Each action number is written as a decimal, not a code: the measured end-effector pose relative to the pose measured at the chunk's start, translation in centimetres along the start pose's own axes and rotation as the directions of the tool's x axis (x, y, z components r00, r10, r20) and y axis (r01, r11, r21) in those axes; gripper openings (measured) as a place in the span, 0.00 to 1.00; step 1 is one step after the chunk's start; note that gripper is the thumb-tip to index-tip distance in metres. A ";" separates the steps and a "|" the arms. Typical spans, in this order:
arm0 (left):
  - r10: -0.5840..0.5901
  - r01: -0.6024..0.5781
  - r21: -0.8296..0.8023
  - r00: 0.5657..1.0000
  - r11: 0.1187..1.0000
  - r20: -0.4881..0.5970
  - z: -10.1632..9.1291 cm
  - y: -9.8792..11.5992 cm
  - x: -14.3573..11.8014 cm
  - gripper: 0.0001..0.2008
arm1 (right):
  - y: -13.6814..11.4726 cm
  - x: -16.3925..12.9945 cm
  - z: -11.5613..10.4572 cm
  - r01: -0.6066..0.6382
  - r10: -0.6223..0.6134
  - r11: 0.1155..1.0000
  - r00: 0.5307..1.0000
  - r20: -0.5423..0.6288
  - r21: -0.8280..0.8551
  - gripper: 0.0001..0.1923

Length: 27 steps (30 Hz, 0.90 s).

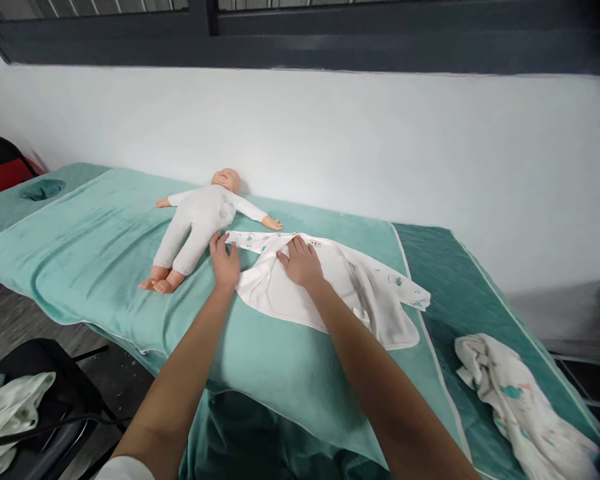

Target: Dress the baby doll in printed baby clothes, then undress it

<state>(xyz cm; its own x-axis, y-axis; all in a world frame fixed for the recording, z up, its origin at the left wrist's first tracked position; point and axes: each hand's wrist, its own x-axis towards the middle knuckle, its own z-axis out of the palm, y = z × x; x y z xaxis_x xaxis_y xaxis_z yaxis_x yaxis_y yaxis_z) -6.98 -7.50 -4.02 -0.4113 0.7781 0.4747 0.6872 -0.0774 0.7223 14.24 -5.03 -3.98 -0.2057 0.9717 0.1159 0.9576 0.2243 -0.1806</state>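
A small white baby shirt [325, 307] with printed sleeves lies spread open on the green bed cover. My left hand [225, 263] is at the cuff of its left-hand sleeve [250, 241], thumb and fingers apart, the fingertips touching or just beside the cuff. Flat on the upper part of the shirt, near the neckline, rests my right hand [303, 261] with its fingers stretched out. A baby doll [200, 210] in a white body suit lies on its back left of the shirt, its arms out and its feet toward the near left.
The green-covered bed [105, 247] stands against a white wall [305, 133] below a dark window frame [330, 40]. A crumpled printed cloth [520, 407] lies at the right end. A black chair [55, 373] at lower left holds another cloth [15, 407].
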 end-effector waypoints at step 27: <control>0.144 -0.200 0.076 0.875 0.977 0.462 -3.2 1.3 -3.9 0.14 | 4.9 -9.7 -0.9 -0.230 0.224 0.967 0.973 -0.063 -0.113 0.37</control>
<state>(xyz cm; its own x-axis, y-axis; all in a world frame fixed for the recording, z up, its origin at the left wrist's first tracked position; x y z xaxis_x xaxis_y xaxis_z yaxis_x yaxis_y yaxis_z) -6.41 -12.66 -3.29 0.0156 0.9579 0.2868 0.7989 -0.1844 0.5725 21.16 -13.46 -5.13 0.0269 0.9906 0.1340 0.9958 -0.0148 -0.0907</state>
